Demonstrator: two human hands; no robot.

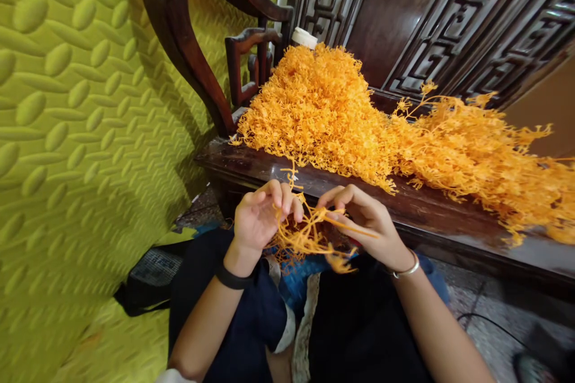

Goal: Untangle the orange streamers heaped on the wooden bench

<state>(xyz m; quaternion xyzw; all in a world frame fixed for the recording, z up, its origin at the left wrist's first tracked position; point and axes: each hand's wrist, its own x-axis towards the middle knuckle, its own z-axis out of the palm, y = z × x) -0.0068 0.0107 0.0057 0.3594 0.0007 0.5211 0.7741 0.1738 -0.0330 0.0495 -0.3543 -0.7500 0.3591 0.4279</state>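
An orange plastic sprig (309, 227), like an artificial flower stem with thin branches, is held between my hands above my lap. My right hand (366, 221) pinches its stem between thumb and fingers; the stem's thin end points right across the palm. My left hand (260, 218) has its fingers curled round branches on the sprig's left side, the palm partly turned up. More orange pieces lie below in a blue container or bag (294, 287) between my knees, largely hidden by the sprig and my hands.
A large heap of orange plastic blossoms (323, 108) covers much of the dark wooden bench (251, 163). Longer orange sprigs (476, 149) lie on its right. A white round object (304, 38) stands behind the heap. Yellow padded wall (81, 102) is at left; a black cable (489, 320) crosses the floor.
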